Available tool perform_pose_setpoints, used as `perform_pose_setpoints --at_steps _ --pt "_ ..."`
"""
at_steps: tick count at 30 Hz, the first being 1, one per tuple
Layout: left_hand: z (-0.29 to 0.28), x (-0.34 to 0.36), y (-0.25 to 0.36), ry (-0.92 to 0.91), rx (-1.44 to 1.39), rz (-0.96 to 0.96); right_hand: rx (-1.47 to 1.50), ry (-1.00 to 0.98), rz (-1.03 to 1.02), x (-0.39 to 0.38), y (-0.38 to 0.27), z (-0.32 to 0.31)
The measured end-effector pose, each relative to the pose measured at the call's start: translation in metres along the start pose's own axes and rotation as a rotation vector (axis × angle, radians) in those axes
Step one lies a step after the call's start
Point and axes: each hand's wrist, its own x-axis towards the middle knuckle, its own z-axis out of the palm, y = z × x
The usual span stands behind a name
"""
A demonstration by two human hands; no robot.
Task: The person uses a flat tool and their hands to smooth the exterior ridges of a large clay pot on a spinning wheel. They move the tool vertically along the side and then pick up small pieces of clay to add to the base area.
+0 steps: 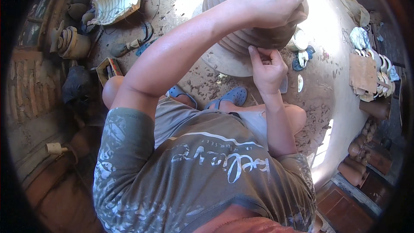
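A large ribbed clay pot (236,39) of grey-brown clay stands at the top of the view on a round pale board (222,62). My left hand (274,5) reaches across the pot's dark mouth, its fingers curled closed near the far right rim. What it grips, if anything, is hidden under the fingers. Lower down, my right hand (269,67) is at the near side of the pot's base. Its thumb and forefinger are brought together close to the clay wall, and I cannot make out anything between them.
Clay crumbs litter the floor around my blue clogs (233,96). A ribbed white mould piece (116,2) lies at the far left, near stacked pots (74,43). A white container (298,41) stands right of the pot. Terracotta pots (352,170) and brown board (363,73) line the right.
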Motion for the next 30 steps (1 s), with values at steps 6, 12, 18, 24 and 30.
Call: perform_pose_setpoints --at_steps 6,12,18,24,30 --pt "-0.011 0.005 -0.010 -0.054 -0.020 0.054 0.018 -0.022 -0.040 0.008 0.009 -0.007" --pt "-0.014 0.009 -0.024 -0.053 -0.038 0.183 0.029 -0.061 0.009 0.022 0.031 -0.031" --pt "-0.022 0.014 -0.020 -0.170 0.027 0.168 0.180 -0.122 0.262 0.055 0.093 -0.067" --pt "-0.009 0.011 0.000 -0.118 0.030 0.001 0.303 -0.113 0.288 0.046 0.098 -0.063" --pt "0.020 0.009 0.036 0.028 0.270 -0.153 0.313 -0.090 0.270 0.001 0.058 -0.036"
